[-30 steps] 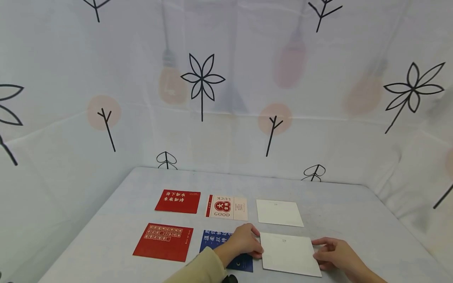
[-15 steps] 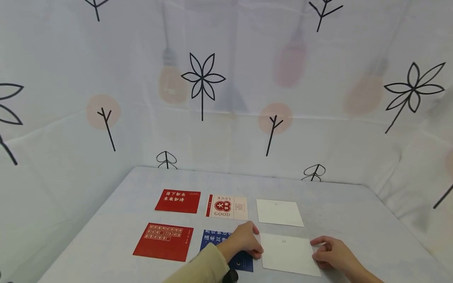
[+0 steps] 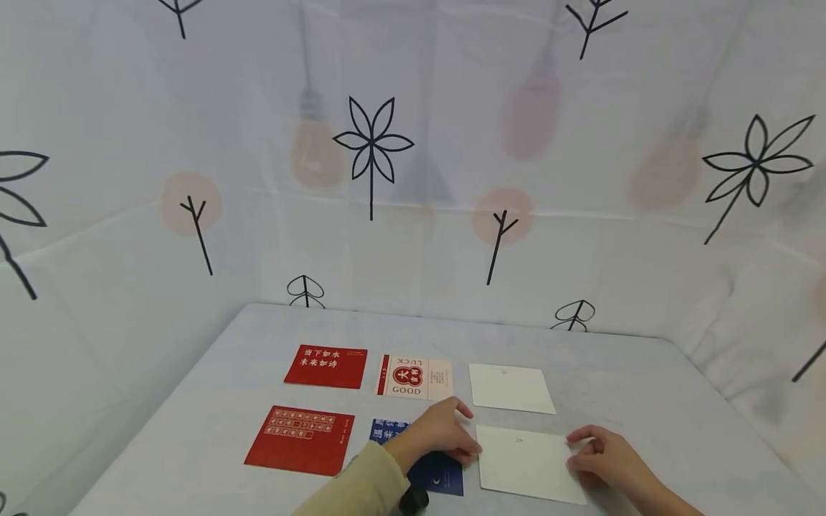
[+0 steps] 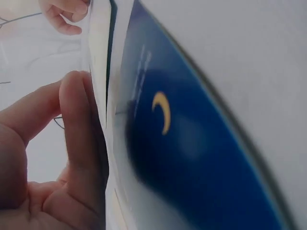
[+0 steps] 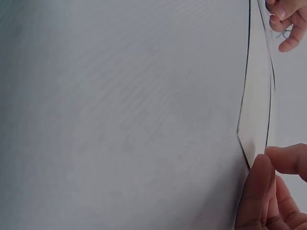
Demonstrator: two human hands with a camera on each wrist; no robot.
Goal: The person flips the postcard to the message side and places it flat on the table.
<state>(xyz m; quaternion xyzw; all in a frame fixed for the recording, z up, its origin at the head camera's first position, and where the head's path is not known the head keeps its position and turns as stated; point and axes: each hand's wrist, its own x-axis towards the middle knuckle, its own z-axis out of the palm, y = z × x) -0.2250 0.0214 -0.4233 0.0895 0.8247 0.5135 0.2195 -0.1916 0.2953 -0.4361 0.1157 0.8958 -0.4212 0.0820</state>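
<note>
A blank white card [image 3: 529, 469] with a small mark near its top edge lies at the front right of the table. My left hand [image 3: 442, 433] is at its left edge, lower fingertips right at the side and the index finger above the corner. At the opposite edge is my right hand [image 3: 606, 459], thumb and fingers relaxed and spread near the side. Under my left wrist lies a blue card [image 3: 439, 476], partly hidden by the sleeve; its yellow moon [image 4: 163, 112] shows in the left wrist view. The right wrist view shows the white card's corner [image 5: 249, 143] beside my right fingertips.
Behind the front white card lies another white card [image 3: 510, 388]. A cream card with red print [image 3: 416, 378] is left of that, then a red card [image 3: 325, 367]. A larger red card [image 3: 300, 441] lies front left. Patterned cloth [image 3: 413, 179] hangs behind the table [image 3: 619, 380].
Both hands have risen slightly at the white card's sides. The left index finger has lifted away from the card's corner. The card stays in nearly the same place.
</note>
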